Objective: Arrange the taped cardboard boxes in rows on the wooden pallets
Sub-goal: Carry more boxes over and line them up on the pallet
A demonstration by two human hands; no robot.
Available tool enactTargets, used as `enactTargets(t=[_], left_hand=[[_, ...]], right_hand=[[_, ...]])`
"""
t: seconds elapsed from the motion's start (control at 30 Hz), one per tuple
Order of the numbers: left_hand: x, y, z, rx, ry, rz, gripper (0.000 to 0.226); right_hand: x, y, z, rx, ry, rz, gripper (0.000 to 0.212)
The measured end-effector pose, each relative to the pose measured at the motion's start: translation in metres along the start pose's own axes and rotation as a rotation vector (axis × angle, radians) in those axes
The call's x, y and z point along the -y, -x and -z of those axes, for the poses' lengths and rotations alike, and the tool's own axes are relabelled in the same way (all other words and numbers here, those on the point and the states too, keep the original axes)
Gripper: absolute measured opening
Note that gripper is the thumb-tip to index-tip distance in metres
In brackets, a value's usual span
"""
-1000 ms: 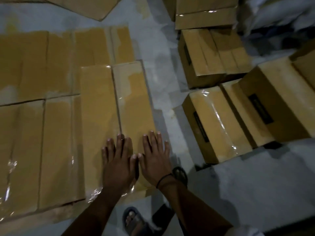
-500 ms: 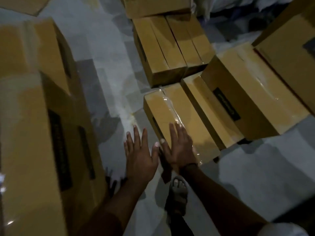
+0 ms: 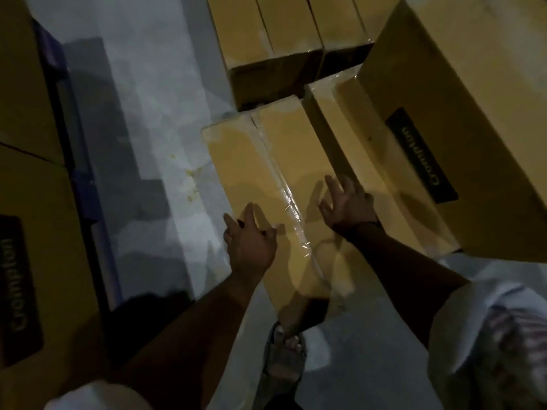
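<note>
The person wears a pale short-sleeved top, its left sleeve [image 3: 97, 393] plain and its right sleeve [image 3: 485, 344] faintly striped in one patch, a thin dark band [image 3: 365, 227] at the wrist behind the right grip [image 3: 346, 202], and a grey strapped sandal [image 3: 282, 363].
</note>
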State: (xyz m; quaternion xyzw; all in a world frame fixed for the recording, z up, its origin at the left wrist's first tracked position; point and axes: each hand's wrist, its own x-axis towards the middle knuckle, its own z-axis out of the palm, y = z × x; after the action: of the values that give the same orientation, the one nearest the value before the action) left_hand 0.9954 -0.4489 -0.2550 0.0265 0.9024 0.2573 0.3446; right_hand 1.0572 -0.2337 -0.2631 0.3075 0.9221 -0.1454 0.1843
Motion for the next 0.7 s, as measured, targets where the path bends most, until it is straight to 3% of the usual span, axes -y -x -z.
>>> enactTargets(t=[0.13, 0.27, 0.37, 0.5, 0.7], left_hand=[[0.007, -0.022, -0.007, 0.034, 0.16, 0.016, 0.085], [0.003, -0.027, -0.004, 0.046, 0.277, 0.069, 0.076], [0.008, -0.017, 0.008, 0.072, 0.218, 0.059, 0.074], [0.016, 0.017, 0.038, 0.087, 0.112, -0.012, 0.077], [0.002, 0.112, 0.132, 0.075, 0.031, -0.136, 0.08]], right_hand=[[-0.006, -0.021, -0.013, -0.026, -0.104, -0.004, 0.068], [0.0, -0.022, -0.018, 0.027, -0.114, -0.022, 0.076], [0.007, -0.009, -0.014, 0.044, -0.105, -0.016, 0.082], [0.024, 0.034, 0.006, -0.009, -0.006, 0.126, 0.085], [0.077, 0.125, 0.092, -0.082, 0.036, 0.155, 0.084]])
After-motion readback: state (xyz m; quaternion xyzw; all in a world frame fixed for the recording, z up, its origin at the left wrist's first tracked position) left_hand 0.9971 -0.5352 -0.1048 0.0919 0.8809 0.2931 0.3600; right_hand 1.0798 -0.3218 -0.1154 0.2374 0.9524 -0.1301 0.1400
